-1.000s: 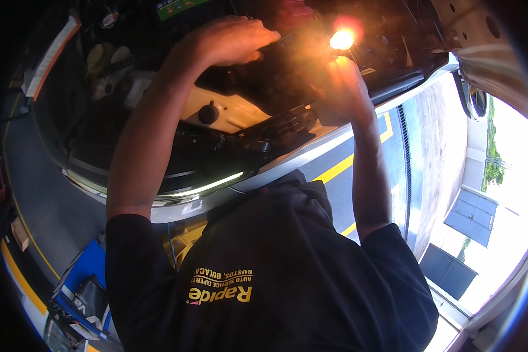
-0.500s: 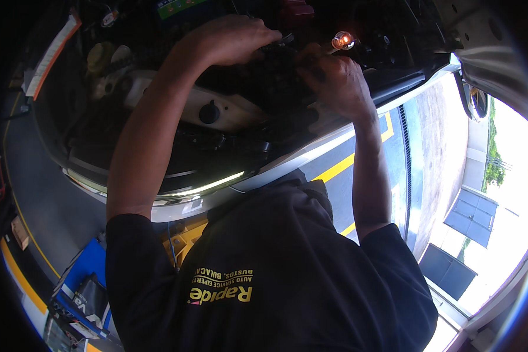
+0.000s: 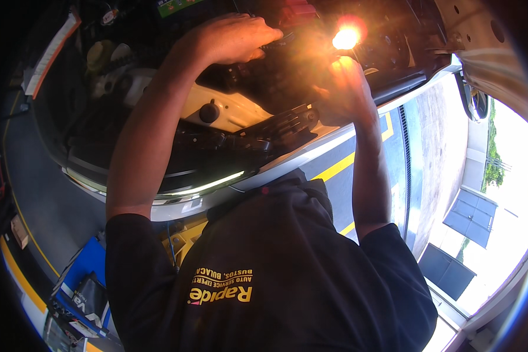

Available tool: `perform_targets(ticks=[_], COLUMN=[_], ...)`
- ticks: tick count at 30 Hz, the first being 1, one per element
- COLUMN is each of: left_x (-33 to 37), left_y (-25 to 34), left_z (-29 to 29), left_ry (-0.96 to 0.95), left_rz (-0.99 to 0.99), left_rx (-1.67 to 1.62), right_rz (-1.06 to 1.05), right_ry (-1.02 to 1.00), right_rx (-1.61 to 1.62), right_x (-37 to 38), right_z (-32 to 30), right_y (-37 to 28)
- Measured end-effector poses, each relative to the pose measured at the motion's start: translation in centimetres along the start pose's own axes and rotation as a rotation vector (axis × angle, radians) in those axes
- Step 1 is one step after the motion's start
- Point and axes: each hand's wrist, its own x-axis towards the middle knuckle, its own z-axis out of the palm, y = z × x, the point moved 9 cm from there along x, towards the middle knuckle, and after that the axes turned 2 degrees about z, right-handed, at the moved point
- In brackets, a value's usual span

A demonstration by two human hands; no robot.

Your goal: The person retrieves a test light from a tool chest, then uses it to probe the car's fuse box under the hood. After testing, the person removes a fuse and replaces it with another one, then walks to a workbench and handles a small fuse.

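Note:
Over the engine bay, my right hand (image 3: 347, 88) is closed round the base of a small light bulb (image 3: 347, 38), which glows intensely orange-white. Glare washes out the fingertips and whatever joins the bulb below. My left hand (image 3: 234, 38) reaches in beside it with thumb and fingers pinched together. A small thin piece seems to lie at those fingertips, too dark to identify. Beneath the hands is a pale metal crossmember (image 3: 232, 111) with a round black rubber stop (image 3: 209, 112).
A green-labelled battery (image 3: 179, 6) and a red cover (image 3: 299, 10) lie beyond the hands. The car's front edge with a lit strip (image 3: 208, 186) runs before my body. At lower left stands a blue box (image 3: 82, 281); a side mirror (image 3: 480, 102) is at right.
The bulb has gone from a faint glow to a blazing light, which brightens the engine bay and my right hand. Both hands stay in nearly the same place.

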Motion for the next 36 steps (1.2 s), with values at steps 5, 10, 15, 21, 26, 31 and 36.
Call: perform_targets(ticks=[5,10,15,21,26,31,36], left_x=[-0.4,-0.5,-0.6,-0.6,-0.6,-0.9,-1.2], left_y=[0.5,0.3,0.3,0.3,0.1,0.5,-0.1], left_z=[-0.6,-0.3,-0.3,-0.3,0.0,-1.1,-1.6], left_ry=[0.079,0.098,0.082,0.085,0.127,0.162,-0.072], left_rz=[0.086,0.055,0.026,0.02,0.051,0.061,-0.068], left_rx=[0.062,0.044,0.066,0.052,0.052,0.059,-0.203], right_rz=[0.145,0.128,0.137,0.115,0.083,0.052,0.089], right_ry=[-0.08,-0.071,-0.072,-0.069,-0.033,-0.042,-0.103], right_rx=[0.107,0.143,0.159,0.166,0.229,-0.002,-0.018], right_x=[0.5,0.7,0.7,0.8,0.9,0.4,0.4], right_z=[1.3,1.3,1.4,1.3,0.7,1.0,2.5], right_y=[0.9,0.4,0.3,0.1,-0.5,-0.5,0.7])
